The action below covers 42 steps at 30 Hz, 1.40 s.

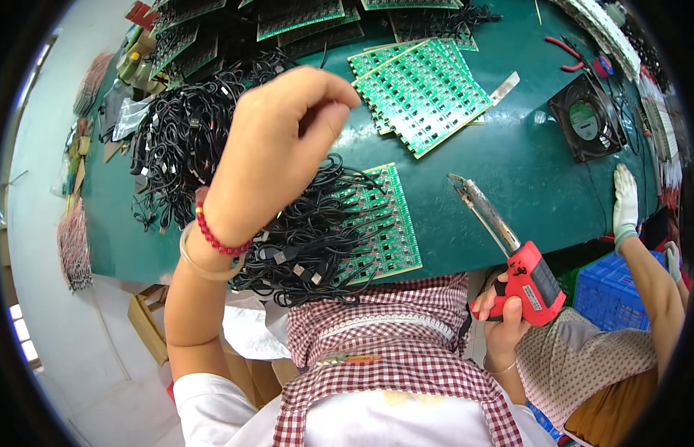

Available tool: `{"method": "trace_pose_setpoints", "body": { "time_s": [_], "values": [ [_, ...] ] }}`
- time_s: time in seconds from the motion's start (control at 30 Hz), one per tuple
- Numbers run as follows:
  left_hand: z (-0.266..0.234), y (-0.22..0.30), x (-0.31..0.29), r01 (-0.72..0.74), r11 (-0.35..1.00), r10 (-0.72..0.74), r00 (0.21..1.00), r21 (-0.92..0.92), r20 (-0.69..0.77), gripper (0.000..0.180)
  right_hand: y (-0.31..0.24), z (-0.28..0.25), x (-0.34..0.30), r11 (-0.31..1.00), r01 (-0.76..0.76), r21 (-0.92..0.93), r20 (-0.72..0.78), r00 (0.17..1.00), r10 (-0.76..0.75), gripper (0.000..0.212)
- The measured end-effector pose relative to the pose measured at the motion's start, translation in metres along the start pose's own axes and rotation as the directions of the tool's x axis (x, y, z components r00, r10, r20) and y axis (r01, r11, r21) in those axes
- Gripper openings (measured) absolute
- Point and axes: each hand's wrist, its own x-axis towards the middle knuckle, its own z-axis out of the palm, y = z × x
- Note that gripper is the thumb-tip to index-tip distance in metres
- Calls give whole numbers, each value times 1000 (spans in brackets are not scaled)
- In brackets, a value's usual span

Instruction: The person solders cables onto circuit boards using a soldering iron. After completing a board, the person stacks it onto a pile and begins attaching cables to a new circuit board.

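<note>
My right hand [503, 316] is wrapped round the handle of a red and black soldering gun [537, 287], whose metal tip points up and left over the table. Raised above the table, my left hand [287, 119] has its fingers curled and thumb and forefinger close together; whatever they may hold is hidden. Below it, at the table's near edge, lies a green circuit board panel [395, 216] with many black cables [310, 231] across its left part. Some cable ends meet the board in rows. Beyond my left hand sits a stack of green circuit board panels [429, 97].
A big heap of black cables [187, 127] lies at left, with more stacked boards [302, 26] behind. A black fan [585, 119] and red-handled pliers [563, 54] are at right. Beside me, another person's gloved hand [625, 197] rests on the table edge above a blue crate [612, 294].
</note>
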Motion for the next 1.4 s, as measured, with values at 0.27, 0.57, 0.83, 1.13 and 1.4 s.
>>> {"method": "trace_pose_setpoints", "body": {
  "time_s": [0.27,0.57,0.83,1.13,1.4],
  "values": [
    [29,8,-37,427,821,-367,903,-379,222,6,3,-1,-7,1000,-11,8,12,1000,11,47],
    [65,-5,-50,645,576,-367,753,-502,546,6,3,-2,-10,1000,9,-13,-12,1000,-9,45],
    [75,5,-76,108,991,-77,947,-83,311,18,3,-4,-14,1000,-17,-24,-8,1000,17,46],
    [88,21,-96,11,968,-60,980,252,188,11,6,-12,-23,991,-119,-61,44,992,122,51],
    [96,7,-95,-25,927,-50,981,374,189,9,5,-20,-31,977,-211,1,126,970,209,43]
  ]
}}
